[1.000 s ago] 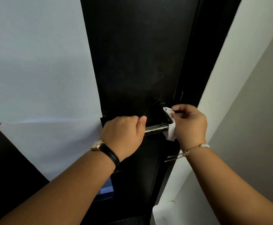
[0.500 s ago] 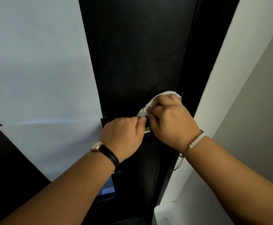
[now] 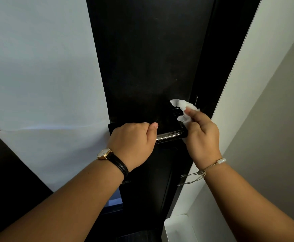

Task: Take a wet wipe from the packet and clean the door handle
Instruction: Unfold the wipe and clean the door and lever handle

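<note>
A dark metal lever door handle [image 3: 170, 136] sticks out from the black door [image 3: 148, 58]. My left hand [image 3: 134, 142], with a gold watch on a black strap, is closed around the handle's free end. My right hand [image 3: 202, 135] pinches a crumpled white wet wipe [image 3: 183, 109] and presses it against the round base of the handle, near the door's edge. Only the short middle stretch of the lever shows between my two hands. The wipe packet is not in view.
A pale wall [image 3: 38, 67] fills the left side. The door frame and a light wall [image 3: 265, 102] run up the right. A white box-like object [image 3: 177, 227] sits low at the bottom right.
My right hand has moved the wipe from over the lever beside my left thumb back to the right, onto the handle's round base. My left hand has kept its grip.
</note>
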### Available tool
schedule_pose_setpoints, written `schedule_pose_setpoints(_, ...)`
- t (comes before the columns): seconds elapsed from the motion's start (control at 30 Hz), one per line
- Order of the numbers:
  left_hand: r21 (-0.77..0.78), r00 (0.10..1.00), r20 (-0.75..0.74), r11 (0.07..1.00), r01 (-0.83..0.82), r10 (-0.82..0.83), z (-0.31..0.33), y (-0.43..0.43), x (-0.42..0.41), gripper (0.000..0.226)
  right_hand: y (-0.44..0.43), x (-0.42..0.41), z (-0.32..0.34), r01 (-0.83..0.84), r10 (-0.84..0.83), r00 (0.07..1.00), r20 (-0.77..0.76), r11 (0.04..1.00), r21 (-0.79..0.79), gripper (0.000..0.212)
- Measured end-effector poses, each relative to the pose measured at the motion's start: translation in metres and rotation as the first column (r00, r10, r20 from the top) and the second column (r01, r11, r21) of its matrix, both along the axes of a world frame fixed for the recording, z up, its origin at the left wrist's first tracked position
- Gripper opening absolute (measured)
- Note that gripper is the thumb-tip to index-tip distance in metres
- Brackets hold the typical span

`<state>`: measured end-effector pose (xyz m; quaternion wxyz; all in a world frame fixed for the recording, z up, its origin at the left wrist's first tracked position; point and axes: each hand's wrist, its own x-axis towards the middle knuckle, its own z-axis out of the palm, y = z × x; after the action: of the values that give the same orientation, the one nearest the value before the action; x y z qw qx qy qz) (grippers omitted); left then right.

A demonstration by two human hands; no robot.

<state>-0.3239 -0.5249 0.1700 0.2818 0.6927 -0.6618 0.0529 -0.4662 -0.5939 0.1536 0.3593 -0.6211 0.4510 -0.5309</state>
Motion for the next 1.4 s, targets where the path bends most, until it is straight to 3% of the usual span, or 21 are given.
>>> schedule_pose_setpoints(0.13,-0.033,1.0,-0.008,0.999,-0.001,0.0,-0.001,-0.001,0.0,0.043,0.002,-0.004,-0.013,-0.034,0.003,0.983,0.184,0.986,0.166,0.03)
schedule_pose_setpoints(0.23,-0.05,1.0,-0.024,0.999,0.018,-0.019,-0.002,0.0,0.0,0.044,0.006,-0.002,-0.021,-0.064,0.011,0.974,0.228,0.972,0.227,0.038)
schedule_pose_setpoints(0.3,-0.034,0.991,-0.131,0.999,0.028,-0.032,0.0,0.0,0.0,0.045,0.007,0.001,-0.023,-0.043,-0.001,0.982,0.188,0.973,0.227,0.035)
schedule_pose_setpoints(0.33,0.005,0.963,-0.269,1.0,0.027,-0.025,0.002,-0.001,0.002,0.047,0.007,0.002,-0.023,-0.022,-0.014,0.987,0.162,0.976,0.216,0.031)
schedule_pose_setpoints(0.37,0.047,0.876,-0.482,0.998,0.046,-0.018,0.004,-0.002,0.004,0.05,0.006,0.002,-0.023,0.001,-0.027,0.991,0.127,0.98,0.201,0.029)
schedule_pose_setpoints(0.43,0.095,0.48,-0.877,0.986,0.135,0.019,0.007,-0.003,0.011,0.053,0.005,0.001,-0.02,0.036,-0.044,0.998,0.048,0.986,0.165,0.027)
schedule_pose_setpoints(0.47,0.116,0.301,-0.952,0.976,0.182,0.056,0.006,-0.003,0.014,0.052,0.005,0.001,-0.018,0.047,-0.049,0.999,0.011,0.988,0.145,0.027)
schedule_pose_setpoints(0.67,0.102,-0.177,-0.964,0.893,0.439,0.197,-0.003,-0.008,0.023,0.039,-0.002,0.001,-0.018,0.111,-0.102,0.985,-0.138,0.992,0.066,0.027)
schedule_pose_setpoints(0.77,0.079,-0.328,-0.91,0.884,0.461,0.252,-0.013,-0.013,0.024,0.038,-0.002,0.001,-0.024,0.107,-0.115,0.973,-0.2,0.993,-0.051,0.021)
schedule_pose_setpoints(0.9,0.091,-0.321,-0.905,0.865,0.493,0.279,-0.034,-0.017,0.016,0.033,0.002,0.001,-0.035,0.016,-0.118,0.944,-0.307,0.949,-0.315,0.019)
schedule_pose_setpoints(1.0,0.199,-0.118,-0.953,0.868,0.456,0.28,-0.045,-0.022,0.0,0.025,0.006,0.004,-0.042,-0.052,-0.069,0.948,-0.311,0.929,-0.365,0.022)
schedule_pose_setpoints(1.07,0.227,-0.066,-0.959,0.888,0.4,0.275,-0.049,-0.026,-0.011,0.023,0.007,0.007,-0.048,-0.091,-0.028,0.949,-0.314,0.929,-0.358,0.022)
schedule_pose_setpoints(1.2,0.202,-0.075,-0.969,0.93,0.306,0.235,-0.051,-0.03,-0.023,0.023,0.009,0.019,-0.055,-0.157,-0.046,0.884,-0.466,0.908,-0.388,0.028)
schedule_pose_setpoints(1.4,0.109,-0.207,-0.969,0.987,0.12,0.133,-0.046,-0.032,-0.027,0.023,0.012,0.028,-0.04,-0.359,-0.026,0.772,-0.635,0.806,-0.47,0.042)
